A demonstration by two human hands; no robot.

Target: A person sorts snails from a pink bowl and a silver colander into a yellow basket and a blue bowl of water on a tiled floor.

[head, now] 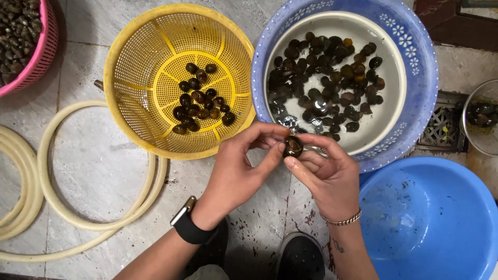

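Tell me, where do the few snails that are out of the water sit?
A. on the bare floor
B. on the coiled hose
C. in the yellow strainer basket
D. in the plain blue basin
C: a small cluster of dark snails lies at the bottom of the yellow strainer basket, while the plain blue basin at the lower right holds none and the hose lies bare on the floor.

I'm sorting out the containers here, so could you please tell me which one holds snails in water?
The white bowl nested in the patterned blue basin; its snails sit in water, while the yellow colander's lie dry.
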